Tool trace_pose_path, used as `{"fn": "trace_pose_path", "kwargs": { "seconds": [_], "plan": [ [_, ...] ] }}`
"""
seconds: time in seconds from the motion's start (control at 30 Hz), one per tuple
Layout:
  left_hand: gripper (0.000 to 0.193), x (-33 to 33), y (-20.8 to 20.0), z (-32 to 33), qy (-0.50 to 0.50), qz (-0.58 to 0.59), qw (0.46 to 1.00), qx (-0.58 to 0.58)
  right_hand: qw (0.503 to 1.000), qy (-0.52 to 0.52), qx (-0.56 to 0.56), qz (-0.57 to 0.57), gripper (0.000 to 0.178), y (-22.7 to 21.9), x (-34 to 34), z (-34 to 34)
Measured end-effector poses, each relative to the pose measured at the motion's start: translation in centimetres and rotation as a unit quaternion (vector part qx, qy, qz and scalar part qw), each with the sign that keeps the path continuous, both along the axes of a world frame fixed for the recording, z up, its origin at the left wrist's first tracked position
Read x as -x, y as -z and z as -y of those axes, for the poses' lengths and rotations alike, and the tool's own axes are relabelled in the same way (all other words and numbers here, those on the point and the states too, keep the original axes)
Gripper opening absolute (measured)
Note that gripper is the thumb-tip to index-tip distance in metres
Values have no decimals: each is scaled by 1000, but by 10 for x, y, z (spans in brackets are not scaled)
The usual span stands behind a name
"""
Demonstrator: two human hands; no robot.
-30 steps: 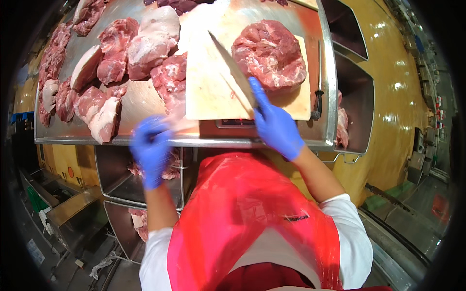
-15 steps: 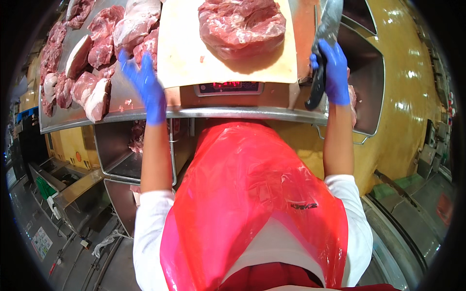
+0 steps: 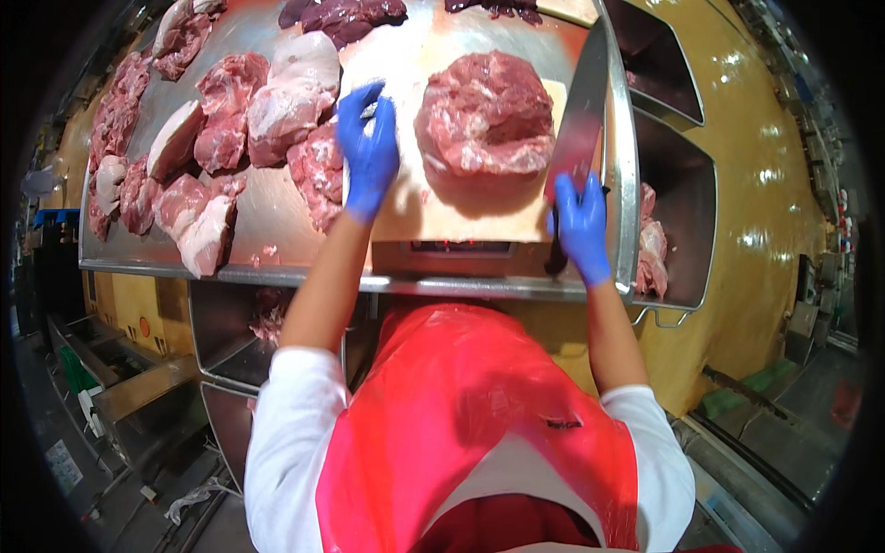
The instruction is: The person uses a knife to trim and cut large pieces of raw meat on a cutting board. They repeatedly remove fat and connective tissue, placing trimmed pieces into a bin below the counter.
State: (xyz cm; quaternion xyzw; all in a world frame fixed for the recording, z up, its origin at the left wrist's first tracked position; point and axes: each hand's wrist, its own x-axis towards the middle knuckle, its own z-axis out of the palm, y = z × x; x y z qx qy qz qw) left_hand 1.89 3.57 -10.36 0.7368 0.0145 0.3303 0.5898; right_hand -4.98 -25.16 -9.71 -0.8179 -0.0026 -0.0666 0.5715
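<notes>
Cutting board (image 3: pixel 415 221), one, pale, the landmark here; its far edge is lost to my eye in glare. Large meat piece (image 3: pixel 487 115), one, rounded, red with pale fat, resting on the board; its underside is hidden. Gloved hands, two, blue: the left hand (image 3: pixel 371 152) is over the board's left side, apart from the large piece, fingers part-curled, and I cannot tell whether their tips meet; the right hand (image 3: pixel 583 226) is at the board's right edge, fingers wrapped round the handle of a knife (image 3: pixel 588 88). Knife, one, broad-bladed, its dark handle mostly covered by the palm. Smaller meat cuts (image 3: pixel 230 111), about nine, left of the board, overlapping, so the count is uncertain. Dark red meat heaps (image 3: pixel 355 17), two, beyond the board, both cut off by the top of the view. Display panel (image 3: pixel 461 248), one, at the board's near edge, its red readout blurred. Metal bins (image 3: pixel 687 184), four: two right of the board, two below and left of it, the lowest partly hidden by a sleeve.
</notes>
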Motion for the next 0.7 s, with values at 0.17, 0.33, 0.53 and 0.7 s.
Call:
{"fn": "trace_pose_path", "kwargs": {
  "seconds": [0.17,0.33,0.53,0.7],
  "plan": [
    [26,85,-48,48,71,120,966,-217,976,-137,94,141,59,-33,-15,-47],
    [27,77,2,54,42,62,955,-287,949,-246,194,25,74,-8,12,-35],
    [26,76,13,62,0,86,955,-285,925,-274,257,-48,74,-18,30,-7],
    [22,87,22,57,-51,59,962,-262,853,-316,412,-58,76,-31,75,57]
  ]
}}
